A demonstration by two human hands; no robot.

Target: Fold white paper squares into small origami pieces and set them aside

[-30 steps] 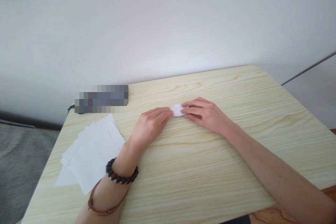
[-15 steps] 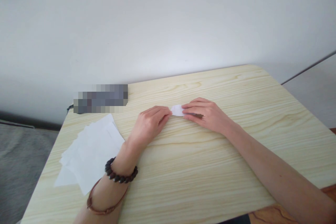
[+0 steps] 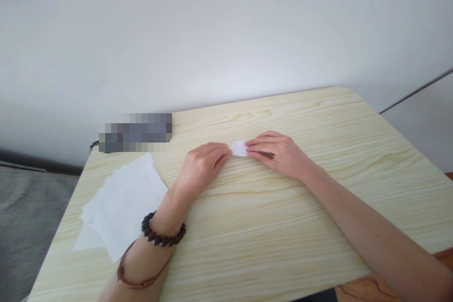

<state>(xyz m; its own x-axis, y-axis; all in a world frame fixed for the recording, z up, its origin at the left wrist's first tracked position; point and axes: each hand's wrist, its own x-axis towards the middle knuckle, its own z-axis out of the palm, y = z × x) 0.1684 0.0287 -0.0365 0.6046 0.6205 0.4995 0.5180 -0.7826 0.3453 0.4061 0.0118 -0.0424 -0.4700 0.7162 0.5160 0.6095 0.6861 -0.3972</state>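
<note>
A small piece of folded white paper (image 3: 239, 148) is held just over or on the wooden table (image 3: 269, 226), near its middle. My left hand (image 3: 204, 164) pinches its left end between thumb and fingertips. At the other end, my right hand (image 3: 278, 151) grips the paper, with the thumb below and the fingers above. Both ends of the paper are partly covered by my fingers, so its full shape is hidden. Dark beads and a brown cord circle my left wrist and forearm.
Several loose white paper sheets (image 3: 130, 203) lie fanned out left of my left forearm, which overlaps their edge. Behind them, by the wall (image 3: 226, 33), is a dark object blurred into blocks (image 3: 138, 133). Grey fabric (image 3: 31, 231) shows beyond the table's left edge.
My right thumb has drawn in slightly against the paper's lower edge. Otherwise both hands and the paper stay almost where they were.
</note>
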